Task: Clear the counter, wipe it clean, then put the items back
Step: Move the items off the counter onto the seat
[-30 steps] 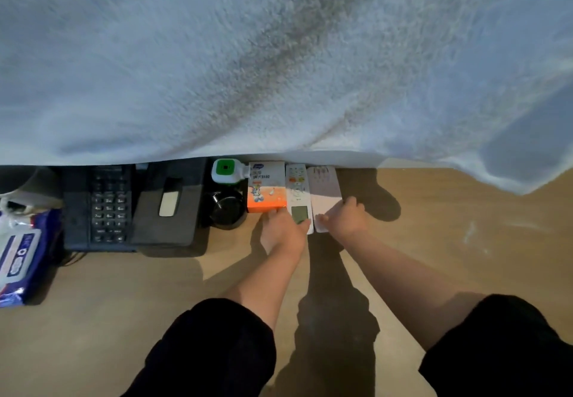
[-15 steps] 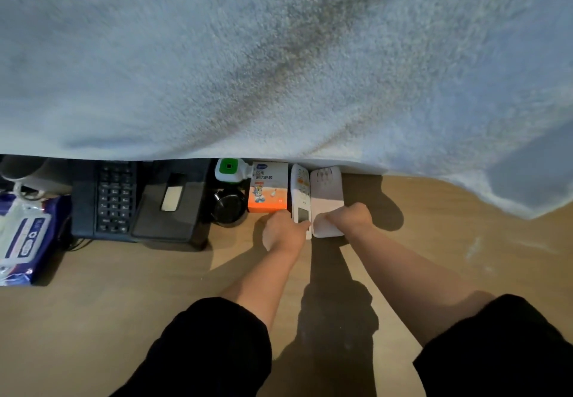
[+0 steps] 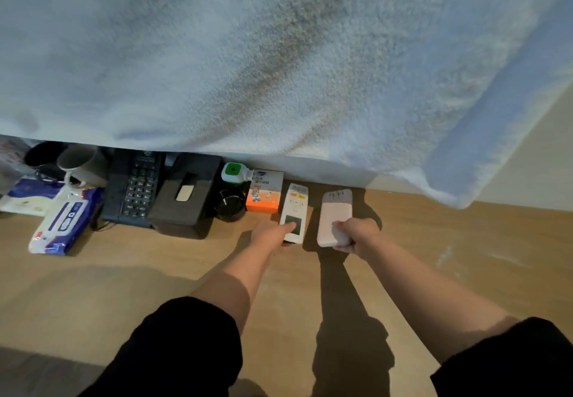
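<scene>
White remote held in my left hand, thumb on its screen. My right hand grips pale pink flat device just beside it, both over wooden counter.

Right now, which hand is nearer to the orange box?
Left. The left hand grips the white remote just right of the orange box; the right hand holds the pink device farther right, beyond the remote.

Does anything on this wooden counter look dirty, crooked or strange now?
A whitish smear marks the wooden counter right of the right hand, which grips a pale pink flat device. A fluffy white towel hangs low over the row of items. The left hand holds a white remote control; nothing is spilled.
</scene>
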The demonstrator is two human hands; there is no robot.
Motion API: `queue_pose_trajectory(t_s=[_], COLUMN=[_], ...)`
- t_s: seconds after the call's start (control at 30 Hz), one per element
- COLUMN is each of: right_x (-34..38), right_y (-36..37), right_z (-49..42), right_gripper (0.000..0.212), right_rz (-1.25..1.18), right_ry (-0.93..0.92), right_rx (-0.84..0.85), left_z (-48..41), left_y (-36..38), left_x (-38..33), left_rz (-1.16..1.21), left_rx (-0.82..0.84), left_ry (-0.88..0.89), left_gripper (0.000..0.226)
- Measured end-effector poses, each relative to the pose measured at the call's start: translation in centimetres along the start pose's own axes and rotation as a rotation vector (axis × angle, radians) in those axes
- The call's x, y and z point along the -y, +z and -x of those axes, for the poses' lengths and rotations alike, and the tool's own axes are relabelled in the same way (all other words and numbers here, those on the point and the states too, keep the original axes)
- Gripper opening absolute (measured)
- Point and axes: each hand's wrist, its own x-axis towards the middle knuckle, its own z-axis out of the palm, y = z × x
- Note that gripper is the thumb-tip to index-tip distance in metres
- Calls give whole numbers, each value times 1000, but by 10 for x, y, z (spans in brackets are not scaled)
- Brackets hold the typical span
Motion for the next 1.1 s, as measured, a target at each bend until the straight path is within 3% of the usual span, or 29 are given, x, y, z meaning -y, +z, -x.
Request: queue_pose_trajectory(t_s=[0.23, 0.4, 0.5, 0.77, 0.9, 1.03, 1.1], right_x=[-4, -1, -3, -12, -25, -33, -34], right_y=[1, 38, 80, 238, 333, 423, 462], right_z=[32, 68, 96, 183, 223, 258, 271], right_gripper=[27, 38, 36, 24, 39, 13, 13], right_rz=[26, 32, 26, 71, 128, 145, 215], right_ry=[-77, -96, -119, -298, -354, -401, -457], right_rx=[52, 67, 91, 147, 188, 281, 293], left_z=[40, 61, 65, 83, 94, 103, 103], left_y=[-12, -61, -117, -312, -425, -518, -552], left_x=[8, 15, 21, 62, 87, 114, 124], left_rz=[172, 194, 288, 377, 389, 414, 476], left_rx=[-12, -47, -80, -112, -173, -226, -256], left_ry=[-2, 30, 95, 181, 199, 197, 198], left_gripper=[22, 33, 40, 30, 36, 31, 24])
